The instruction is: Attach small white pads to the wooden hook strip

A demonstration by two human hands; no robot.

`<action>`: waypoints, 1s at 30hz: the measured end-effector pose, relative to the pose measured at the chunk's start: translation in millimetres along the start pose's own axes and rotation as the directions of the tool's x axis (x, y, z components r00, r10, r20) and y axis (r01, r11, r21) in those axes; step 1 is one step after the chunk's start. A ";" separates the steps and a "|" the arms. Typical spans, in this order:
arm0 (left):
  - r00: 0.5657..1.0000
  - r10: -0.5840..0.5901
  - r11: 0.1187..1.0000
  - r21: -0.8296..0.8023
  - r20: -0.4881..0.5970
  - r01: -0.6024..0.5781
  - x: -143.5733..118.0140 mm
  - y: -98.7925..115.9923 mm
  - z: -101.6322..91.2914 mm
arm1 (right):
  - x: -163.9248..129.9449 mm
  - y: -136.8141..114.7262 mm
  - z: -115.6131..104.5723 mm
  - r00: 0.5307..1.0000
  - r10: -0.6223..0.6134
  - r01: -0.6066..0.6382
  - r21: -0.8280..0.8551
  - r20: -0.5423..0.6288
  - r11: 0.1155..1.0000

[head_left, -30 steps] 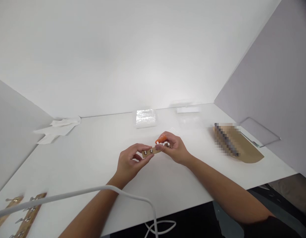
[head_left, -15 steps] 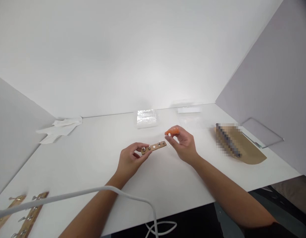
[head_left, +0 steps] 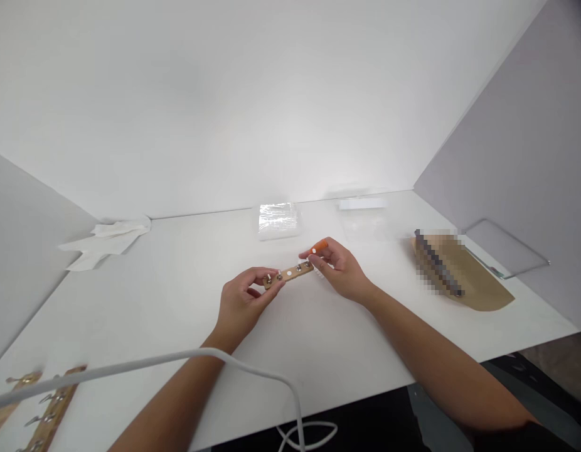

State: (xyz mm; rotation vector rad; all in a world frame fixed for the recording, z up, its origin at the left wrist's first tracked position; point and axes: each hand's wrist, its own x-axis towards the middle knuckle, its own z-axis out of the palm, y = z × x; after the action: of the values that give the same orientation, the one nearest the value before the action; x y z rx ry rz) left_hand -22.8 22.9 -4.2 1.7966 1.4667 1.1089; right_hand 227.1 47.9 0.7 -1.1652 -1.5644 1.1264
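My left hand (head_left: 241, 304) is closed around the left end of a short wooden hook rack (head_left: 293, 273), thumb in front and fingers behind. Small metal hooks, some with white tips, stand along the strip, and a white round dot shows near its middle. My right hand (head_left: 340, 270) pinches a small orange tapered tube (head_left: 320, 245) over the rack's right end; its exact kind is unclear. A small white spot shows by the tube and the fingertips. Under the right fingers, a whitish bumpy patch is partly hidden.
Two more wooden hook racks (head_left: 53, 419) lie at the near left. A white cable (head_left: 154, 363) crosses in front of my left forearm. Behind are a clear plastic packet (head_left: 278, 221) and crumpled white paper (head_left: 109, 243). Brown paper (head_left: 483, 289) and a wire frame (head_left: 526, 245) are at right.
My right hand has moved left and slightly down, bringing the orange tube over the rack's right end. The left hand keeps its hold on the rack. The view has shifted slightly.
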 end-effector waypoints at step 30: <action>0.999 0.006 0.988 0.157 0.032 -0.011 5.8 -19.5 0.7 | -10.4 -9.9 -0.7 0.916 -0.381 0.355 -0.189 -0.123 0.916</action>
State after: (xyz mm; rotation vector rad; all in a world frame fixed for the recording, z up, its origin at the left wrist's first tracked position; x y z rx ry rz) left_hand -31.6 33.3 -19.4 1.9196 1.5674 0.9881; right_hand 227.9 36.3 9.2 -0.9795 -1.6872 0.6516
